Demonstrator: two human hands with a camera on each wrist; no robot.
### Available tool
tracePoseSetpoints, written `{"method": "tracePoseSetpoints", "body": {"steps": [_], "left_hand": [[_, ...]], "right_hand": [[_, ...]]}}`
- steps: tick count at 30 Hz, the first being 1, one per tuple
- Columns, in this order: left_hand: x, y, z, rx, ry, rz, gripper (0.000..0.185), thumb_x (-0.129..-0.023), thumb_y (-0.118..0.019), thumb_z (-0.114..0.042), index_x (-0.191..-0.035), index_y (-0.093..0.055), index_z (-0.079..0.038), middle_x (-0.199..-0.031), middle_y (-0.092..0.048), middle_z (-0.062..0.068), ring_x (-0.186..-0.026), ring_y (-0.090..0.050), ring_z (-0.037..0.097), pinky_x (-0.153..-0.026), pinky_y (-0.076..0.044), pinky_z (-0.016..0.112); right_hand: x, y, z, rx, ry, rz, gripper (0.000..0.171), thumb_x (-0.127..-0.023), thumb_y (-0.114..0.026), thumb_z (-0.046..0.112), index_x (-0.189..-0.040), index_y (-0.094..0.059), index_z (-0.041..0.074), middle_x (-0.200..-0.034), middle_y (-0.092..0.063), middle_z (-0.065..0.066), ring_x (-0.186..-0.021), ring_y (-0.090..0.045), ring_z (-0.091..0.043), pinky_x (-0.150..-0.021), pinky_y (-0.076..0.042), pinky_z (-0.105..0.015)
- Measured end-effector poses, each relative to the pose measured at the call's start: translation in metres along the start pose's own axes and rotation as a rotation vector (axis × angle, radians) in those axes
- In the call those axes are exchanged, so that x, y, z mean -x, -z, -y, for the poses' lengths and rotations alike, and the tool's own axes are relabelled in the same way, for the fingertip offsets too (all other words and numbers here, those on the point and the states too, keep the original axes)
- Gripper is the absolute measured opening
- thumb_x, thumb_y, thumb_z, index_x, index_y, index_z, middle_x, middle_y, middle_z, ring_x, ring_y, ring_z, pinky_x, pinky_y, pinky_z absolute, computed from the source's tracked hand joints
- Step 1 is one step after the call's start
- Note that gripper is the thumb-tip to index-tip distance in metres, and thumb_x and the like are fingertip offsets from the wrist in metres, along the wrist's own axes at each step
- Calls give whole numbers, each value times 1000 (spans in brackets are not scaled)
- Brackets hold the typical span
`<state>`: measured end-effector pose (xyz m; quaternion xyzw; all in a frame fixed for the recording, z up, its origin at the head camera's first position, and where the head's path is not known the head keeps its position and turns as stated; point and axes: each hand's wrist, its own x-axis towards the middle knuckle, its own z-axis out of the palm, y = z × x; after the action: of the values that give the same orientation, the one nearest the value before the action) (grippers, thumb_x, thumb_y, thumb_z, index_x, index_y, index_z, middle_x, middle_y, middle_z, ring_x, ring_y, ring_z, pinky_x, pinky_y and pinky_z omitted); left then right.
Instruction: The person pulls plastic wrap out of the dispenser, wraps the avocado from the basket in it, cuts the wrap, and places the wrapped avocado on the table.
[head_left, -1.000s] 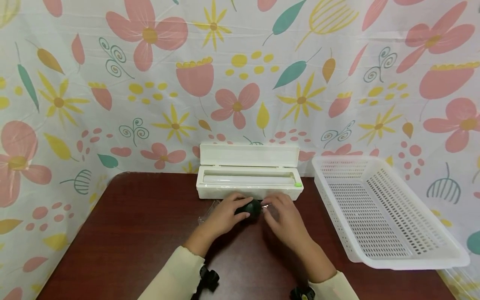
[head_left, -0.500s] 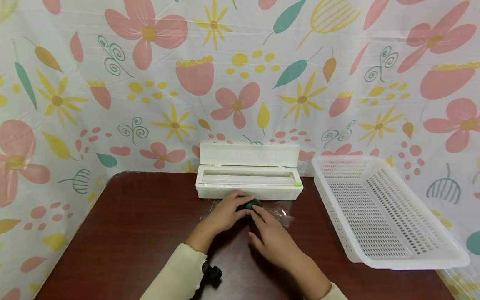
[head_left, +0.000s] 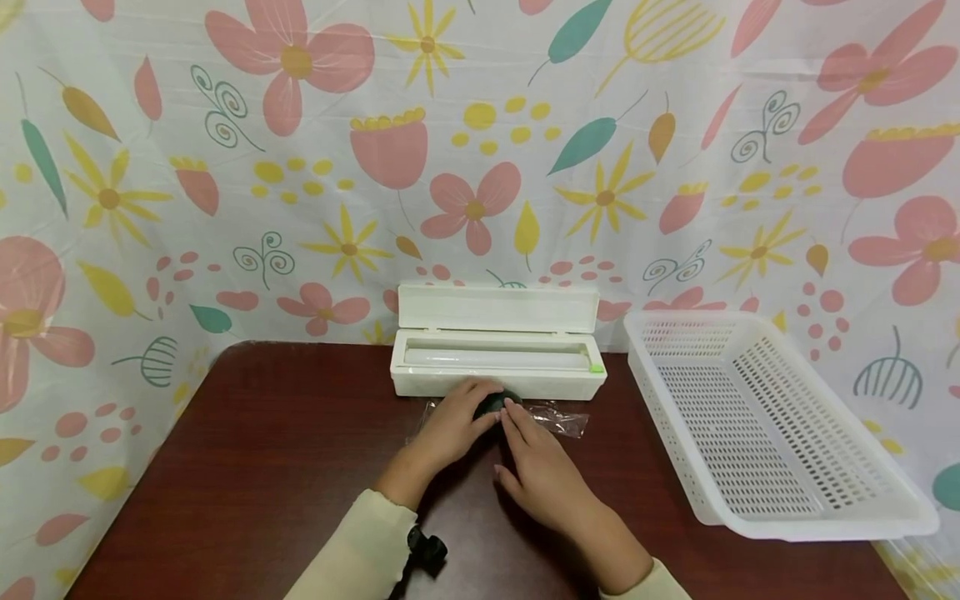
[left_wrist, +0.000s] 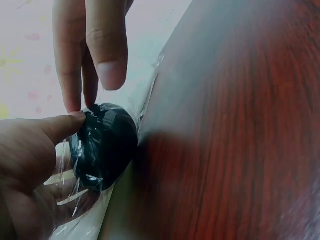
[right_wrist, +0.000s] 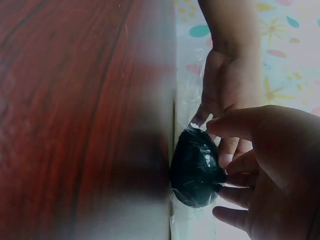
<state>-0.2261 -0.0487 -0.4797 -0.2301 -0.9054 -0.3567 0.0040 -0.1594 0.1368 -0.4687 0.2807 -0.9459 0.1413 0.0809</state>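
Observation:
A dark green, avocado-like fruit [right_wrist: 192, 172] is covered in clear cling film [head_left: 558, 419], with a loose end spreading to the right on the table. My left hand [head_left: 452, 423] holds the fruit from the left, thumb on the near side and fingers round the far side, seen through film in the left wrist view. My right hand [head_left: 546, 475] reaches in from the right, its fairly straight fingertips touching the wrapped fruit beside the left thumb. Its thumb [left_wrist: 111, 75] stands apart from the fruit. Both hands partly hide the fruit in the head view.
Right behind the hands stands a white film dispenser box [head_left: 495, 386], lid [head_left: 498, 308] raised, with a film roll [head_left: 495, 359] inside. A white perforated basket [head_left: 705, 479] sits on the right of the brown table [head_left: 247, 467]. A floral curtain [head_left: 480, 100] hangs behind.
My right hand has let go of the film at the fruit's right and moved left onto the fruit. The film end now lies flatter on the table. My left hand keeps its hold.

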Motion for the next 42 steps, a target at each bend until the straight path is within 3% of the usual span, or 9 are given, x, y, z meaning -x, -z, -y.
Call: {"method": "tracePoseSetpoints", "body": {"steps": [5,13,20,25,30,42], "left_hand": [[0,-2,-3,-23,-5,-55,44,-102,-60,-31,-143,-56,-18,-139,-52,10,-125,-59,30,-102,-51,47],[-1,-6,-2,-88,48,-105,49,-101,-62,-35,-145,-52,-15,-140,-55,9,-129,-56,27,-106,-50,44],[0,-5,-5,-118,108,-207,48,-97,-67,-39,-136,-57,-12,-123,-59,9,-109,-63,25,-90,-55,42],[0,-5,-4,-121,107,-246,46,-97,-66,-40,-131,-59,-11,-117,-59,8,-104,-62,22,-86,-55,39],[-2,-7,-2,-126,93,-303,43,-96,-68,-41,-125,-61,-11,-110,-61,7,-99,-60,21,-83,-54,37],[-3,-8,-2,-137,129,-307,41,-99,-62,-45,-123,-61,-13,-109,-61,5,-96,-60,19,-77,-54,34]], "right_hand": [[-2,-1,-3,-8,4,3,76,-93,-73,27,-150,-39,-9,-163,-32,-22,-148,-39,-34,-115,-40,-54],[-5,-4,-7,-21,28,-30,75,-93,-73,24,-151,-38,-7,-162,-32,-23,-147,-40,-36,-113,-41,-56],[-8,-8,-9,-14,26,-48,74,-95,-69,22,-155,-34,-2,-163,-32,-20,-149,-38,-34,-114,-41,-56],[-11,-7,-11,-39,16,-40,77,-97,-68,20,-159,-27,2,-165,-30,-18,-151,-34,-32,-116,-39,-56],[-15,-5,-15,-91,13,-62,77,-97,-67,16,-160,-24,3,-163,-34,-17,-148,-39,-33,-117,-37,-54],[-17,-4,-18,-108,41,-45,73,-97,-67,16,-158,-29,1,-164,-33,-16,-149,-38,-32,-117,-37,-54]]}}
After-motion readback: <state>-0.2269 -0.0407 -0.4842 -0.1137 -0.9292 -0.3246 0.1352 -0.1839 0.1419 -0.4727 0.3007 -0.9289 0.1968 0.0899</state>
